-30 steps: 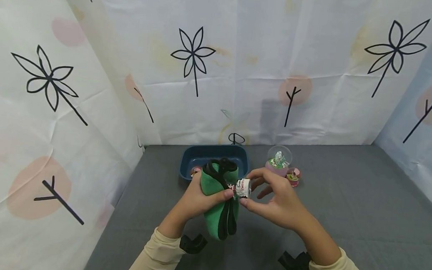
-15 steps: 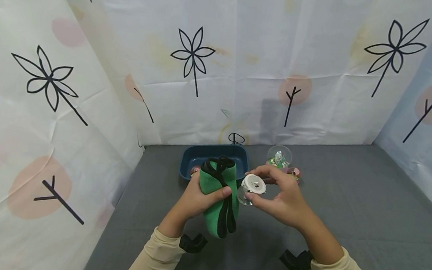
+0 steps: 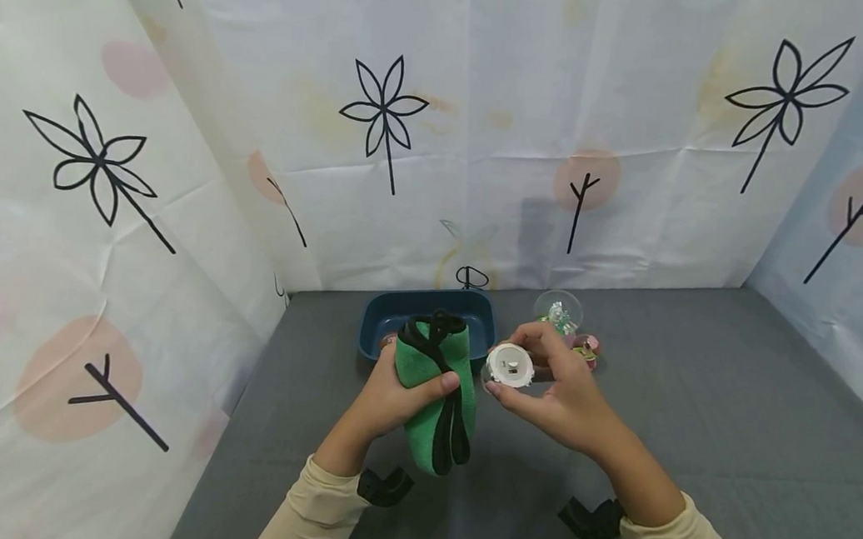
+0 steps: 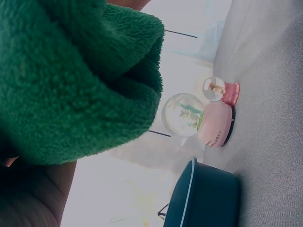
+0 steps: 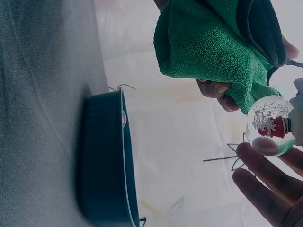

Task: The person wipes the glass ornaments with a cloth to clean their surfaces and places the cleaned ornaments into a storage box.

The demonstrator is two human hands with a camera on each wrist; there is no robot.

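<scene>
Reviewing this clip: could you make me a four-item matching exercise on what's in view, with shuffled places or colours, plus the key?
1. Cloth
2. White-based globe
3. Tub
4. Large pink-based globe

A. Dark blue, open-topped
B. In the right grip
C. On the table, beside a smaller globe
D. Green with dark edging, in the left grip

Pairs: 1-D, 2-B, 3-A, 4-C

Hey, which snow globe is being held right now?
The white-based snow globe in the right hand. The larger pink-based globe and smaller red-based globe stand on the table.
</scene>
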